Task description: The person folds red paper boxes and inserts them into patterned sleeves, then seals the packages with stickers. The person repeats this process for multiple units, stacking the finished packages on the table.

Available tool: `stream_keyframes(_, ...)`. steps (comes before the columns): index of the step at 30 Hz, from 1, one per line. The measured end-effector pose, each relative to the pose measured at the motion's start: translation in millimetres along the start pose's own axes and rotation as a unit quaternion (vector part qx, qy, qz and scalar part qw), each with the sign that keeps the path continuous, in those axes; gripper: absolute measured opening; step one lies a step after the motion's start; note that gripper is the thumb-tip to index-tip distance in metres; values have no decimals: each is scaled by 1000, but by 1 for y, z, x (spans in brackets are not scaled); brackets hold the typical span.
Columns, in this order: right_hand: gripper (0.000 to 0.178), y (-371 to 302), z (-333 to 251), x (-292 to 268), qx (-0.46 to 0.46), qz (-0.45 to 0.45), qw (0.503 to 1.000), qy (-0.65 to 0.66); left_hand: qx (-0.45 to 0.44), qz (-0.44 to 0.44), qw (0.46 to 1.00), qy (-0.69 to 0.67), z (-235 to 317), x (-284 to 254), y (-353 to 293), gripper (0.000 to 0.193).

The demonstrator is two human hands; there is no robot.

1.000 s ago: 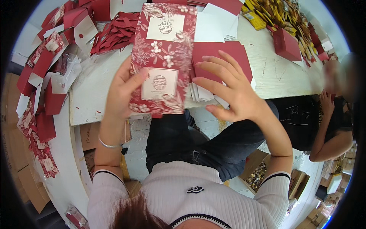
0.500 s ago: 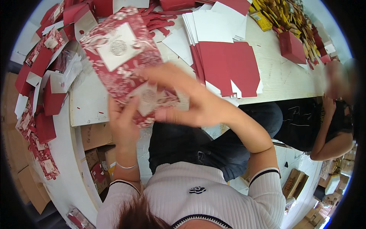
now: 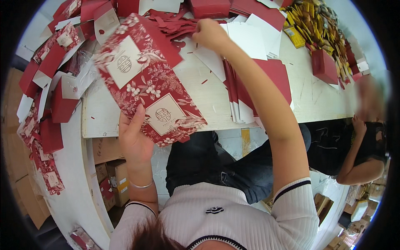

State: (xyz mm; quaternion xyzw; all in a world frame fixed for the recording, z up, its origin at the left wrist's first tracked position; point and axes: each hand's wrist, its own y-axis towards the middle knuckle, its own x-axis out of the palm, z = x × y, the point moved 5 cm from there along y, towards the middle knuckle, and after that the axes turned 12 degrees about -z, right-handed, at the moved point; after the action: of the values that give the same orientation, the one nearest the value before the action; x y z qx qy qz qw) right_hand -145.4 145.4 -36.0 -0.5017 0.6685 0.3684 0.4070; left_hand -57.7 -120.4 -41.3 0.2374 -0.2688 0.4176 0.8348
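Note:
My left hand grips the lower corner of a flat red floral box blank, thumb on its printed face. The blank is tilted above the table's front edge. Two cream panels with round emblems show on it, and a plain red flap juts out along its upper right side. Beyond it, at the far side, my right hand is closed beside a heap of red die-cut paper strips. Whatever its fingers pinch, if anything, is hidden.
A stack of red and white box blanks lies under my right forearm. Yellow packets heap up at far right, near a red box. Folded red boxes crowd the left. Another person's arm rests at the right.
My right hand has let go of the floral blank and moved up and away to the red strips. The blank stays in my left hand, its two emblem panels now fully exposed.

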Motion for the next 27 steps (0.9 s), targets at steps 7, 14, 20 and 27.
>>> stream_keyframes(7, 23, -80, 44, -108, -116, -1, 850, 513, -48, -16, 998, -45, -22, 45, 15, 28)
stream_keyframes(14, 32, -187, 29, -129, -298, 91, 766, 562, -237, -72, 948, 200, -56, 38, 41, 36)
stream_keyframes(20, 15, -222, -6, -106, -329, 130, 747, 563, -12, -117, 865, 488, 11, 43, 24, 55)
stream_keyframes(27, 17, -228, -29, -91, -339, 215, 747, 530, -190, -264, 876, 356, -20, 98, 5, 78)
